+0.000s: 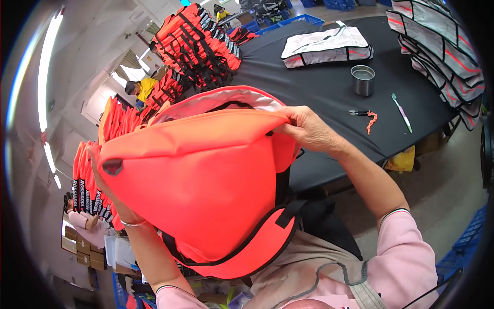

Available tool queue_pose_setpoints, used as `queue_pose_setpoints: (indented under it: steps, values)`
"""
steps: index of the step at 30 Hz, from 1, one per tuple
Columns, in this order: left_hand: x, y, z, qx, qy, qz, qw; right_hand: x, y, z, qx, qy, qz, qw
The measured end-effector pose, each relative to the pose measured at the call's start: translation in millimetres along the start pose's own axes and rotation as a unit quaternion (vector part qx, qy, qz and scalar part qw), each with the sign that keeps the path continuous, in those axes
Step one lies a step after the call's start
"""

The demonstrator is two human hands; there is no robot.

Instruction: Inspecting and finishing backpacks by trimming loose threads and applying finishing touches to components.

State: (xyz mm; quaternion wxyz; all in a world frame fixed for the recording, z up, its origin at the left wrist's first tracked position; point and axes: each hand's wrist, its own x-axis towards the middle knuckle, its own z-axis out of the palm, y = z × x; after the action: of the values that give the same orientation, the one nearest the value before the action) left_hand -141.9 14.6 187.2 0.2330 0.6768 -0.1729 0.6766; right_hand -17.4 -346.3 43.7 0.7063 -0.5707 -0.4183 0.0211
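A bright orange-red bag (206,180) with black edging fills the middle of the view, held up in front of my body. Its mouth gapes at the top and shows a pale lining (247,98). My right hand (307,129) pinches the rim at the upper right corner, fingers closed on the fabric. At the bag's left side my left hand (95,167) grips the edge, its fingers mostly hidden behind the fabric. Near the left hand is a small dark grey patch (112,166) on the bag. A curved, black-edged flap (252,247) hangs at the bottom against my apron.
On the black-covered table (319,170) lie a white bag (329,46), a metal cup (363,81), thread snips (358,112) with an orange cord and a toothbrush (401,112). Stacked white bags (442,51) stand right; piled orange bags (195,41) stand far left. Co-workers (144,90) are beyond.
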Motion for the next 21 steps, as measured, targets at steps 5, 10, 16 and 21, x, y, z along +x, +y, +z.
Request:
queue_pose_setpoints:
  steps: [5, 10, 16, 21]
  values:
    - [17, -16, -34, -0.193, -0.104, -0.399, 0.890, -7, -12, 7, 0.132, -0.096, 0.075, 0.984]
    - [-15, -110, -54, -0.170, -0.109, -0.518, 0.831, -35, -18, 42, 0.369, -0.157, 0.130, 0.907]
    - [-107, -132, 24, -0.084, -0.185, -0.451, 0.869, -50, -35, 119, 0.528, -0.137, 0.084, 0.834]
    - [-45, -92, 42, 0.043, -0.166, -0.340, 0.925, -28, -45, 75, 0.454, -0.108, 0.180, 0.866]
